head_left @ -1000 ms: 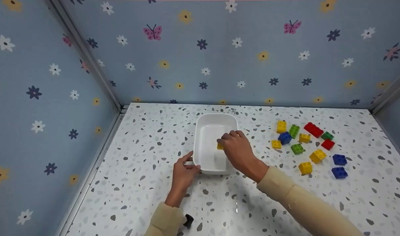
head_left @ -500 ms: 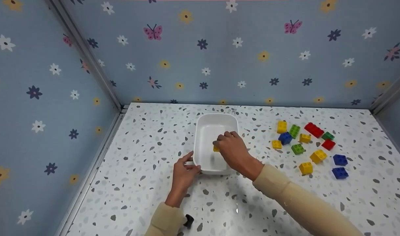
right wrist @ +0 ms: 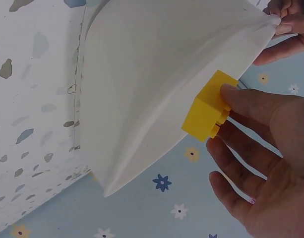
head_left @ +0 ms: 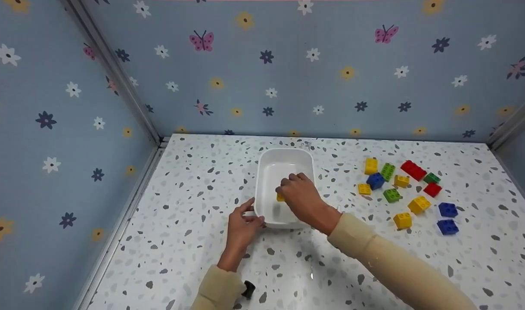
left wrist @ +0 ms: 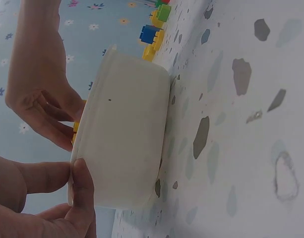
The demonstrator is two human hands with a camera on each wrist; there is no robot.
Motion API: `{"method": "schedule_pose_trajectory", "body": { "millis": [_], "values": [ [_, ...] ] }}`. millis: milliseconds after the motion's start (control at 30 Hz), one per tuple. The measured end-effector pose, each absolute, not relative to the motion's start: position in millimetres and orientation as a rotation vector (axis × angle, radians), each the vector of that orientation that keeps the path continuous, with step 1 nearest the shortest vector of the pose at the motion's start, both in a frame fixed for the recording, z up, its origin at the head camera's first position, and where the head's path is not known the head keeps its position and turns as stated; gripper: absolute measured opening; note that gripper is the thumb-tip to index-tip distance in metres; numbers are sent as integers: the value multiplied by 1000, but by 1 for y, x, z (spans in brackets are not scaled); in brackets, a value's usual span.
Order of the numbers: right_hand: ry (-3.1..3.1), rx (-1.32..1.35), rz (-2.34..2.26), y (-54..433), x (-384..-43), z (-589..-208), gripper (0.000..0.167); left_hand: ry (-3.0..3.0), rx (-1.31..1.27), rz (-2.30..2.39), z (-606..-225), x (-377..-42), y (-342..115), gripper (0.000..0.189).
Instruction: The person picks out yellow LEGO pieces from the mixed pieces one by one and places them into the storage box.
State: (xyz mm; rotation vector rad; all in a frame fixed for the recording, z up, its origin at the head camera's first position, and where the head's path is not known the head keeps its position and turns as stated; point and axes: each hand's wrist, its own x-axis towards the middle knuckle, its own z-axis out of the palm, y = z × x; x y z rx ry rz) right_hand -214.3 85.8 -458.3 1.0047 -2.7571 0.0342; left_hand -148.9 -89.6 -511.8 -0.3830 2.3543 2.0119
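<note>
A white rectangular tub (head_left: 266, 189) with rounded corners stands on the speckled table. My left hand (head_left: 241, 227) pinches its rim at the near left corner, thumb and fingers on either side of the wall in the left wrist view. Over the inside of the tub, my right hand (head_left: 301, 197) holds a yellow toy brick (right wrist: 210, 105) between thumb and fingers. In the right wrist view the brick's studs face the fingers. From the head, most of this brick is hidden behind the knuckles.
Several loose bricks lie to the right of the tub, among them a red brick (head_left: 413, 170), a blue brick (head_left: 375, 181) and a green brick (head_left: 392, 195). A small black object (head_left: 248, 289) is beside the left sleeve. Patterned walls (head_left: 288, 69) bound the table.
My right hand has moved a little to the left over the tub, carrying the yellow brick. The left hand keeps its place on the rim.
</note>
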Motion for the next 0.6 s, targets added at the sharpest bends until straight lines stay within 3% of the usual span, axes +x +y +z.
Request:
{"method": "schedule_pose_trajectory", "body": {
  "millis": [600],
  "values": [
    [-2834, 1205, -79, 79, -221, -458, 26, 2357, -386, 2009, -513, -149, -90, 62]
  ]
}}
